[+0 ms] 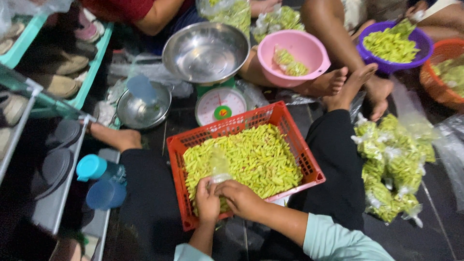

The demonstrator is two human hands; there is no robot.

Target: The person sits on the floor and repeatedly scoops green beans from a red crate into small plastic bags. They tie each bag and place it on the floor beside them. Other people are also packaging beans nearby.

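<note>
Dark floor (435, 208) holds scale (220, 102), bowls, bagged chillies (391, 164); both hands' grip pinches a clear bag (220, 166) over red basket (295, 130)

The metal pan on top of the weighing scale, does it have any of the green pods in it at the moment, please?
No, the metal pan on the scale shows only its bare shiny inside, with no pods in it.

Dark glossy tiled floor (437, 193) carries everything. Directly on it: red plastic slatted basket (285, 123), green-and-white dial kitchen scale (220, 104), small steel bowl (145, 108), heap of clear tied bags of green pods (394, 166), purple plastic bowl (420, 41), orange plastic basket (432, 79), teal-capped blue bottle (99, 169) at left, near grey shelf rack.
</note>
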